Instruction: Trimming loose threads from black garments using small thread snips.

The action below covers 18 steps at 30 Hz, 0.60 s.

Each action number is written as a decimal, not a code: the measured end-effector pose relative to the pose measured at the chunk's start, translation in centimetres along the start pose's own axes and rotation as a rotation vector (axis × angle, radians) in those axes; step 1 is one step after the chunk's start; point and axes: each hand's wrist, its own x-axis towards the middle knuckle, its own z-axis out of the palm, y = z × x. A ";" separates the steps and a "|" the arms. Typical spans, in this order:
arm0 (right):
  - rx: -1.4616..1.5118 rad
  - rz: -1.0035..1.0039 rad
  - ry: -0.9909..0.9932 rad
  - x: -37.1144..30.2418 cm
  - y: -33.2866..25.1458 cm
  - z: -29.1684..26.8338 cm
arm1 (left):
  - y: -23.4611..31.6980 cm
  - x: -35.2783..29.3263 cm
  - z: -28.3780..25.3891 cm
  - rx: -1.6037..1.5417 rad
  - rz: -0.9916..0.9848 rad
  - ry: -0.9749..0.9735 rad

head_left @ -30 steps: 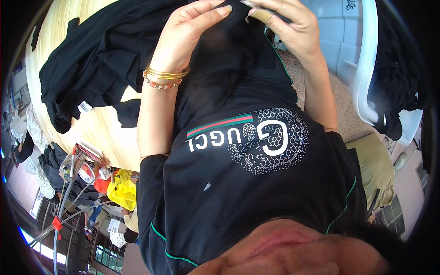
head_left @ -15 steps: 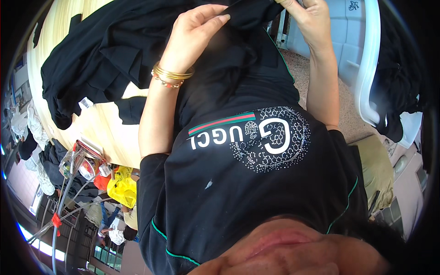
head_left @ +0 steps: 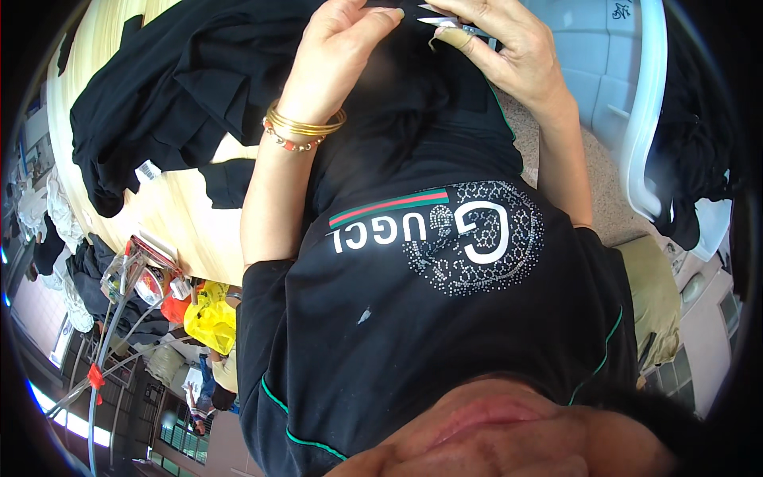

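Note:
Black cloth (head_left: 191, 71) lies in folds over the table and across my lap. My left hand (head_left: 338, 44), with gold bangles and a beaded bracelet at its wrist, is closed on a bit of this cloth at the top edge, thumb against fingers. Just to its right, my right hand (head_left: 513, 60) grips small thread snips (head_left: 437, 21). Their pointed metal blades face the left hand and stand slightly apart, over the cloth. A tan cover wraps the right thumb. The top edge of the view cuts off part of the cloth and fingers.
A pale wooden table (head_left: 199, 230) curves along the left, with a white label (head_left: 148, 171) on the cloth there. A light-blue plastic bin (head_left: 640, 151) stands at right, dark cloth beyond it. At lower left are a yellow bag (head_left: 211, 322) and metal rods (head_left: 107, 342).
My right hand has moved down and left from the stretched cloth, and the snips now show in it. My left hand has shifted slightly upward, still at the cloth.

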 end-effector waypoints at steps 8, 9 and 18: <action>0.037 -0.037 0.018 0.2 0.1 0.7 | 3.0 -1.0 1.4 0.221 -0.212 0.120; 0.128 -0.019 0.034 0.3 0.0 0.7 | 3.3 -1.0 1.7 0.241 -0.216 0.147; 0.423 0.242 0.388 -1.7 3.7 -0.4 | 26.9 -6.4 -13.2 1.721 0.294 0.300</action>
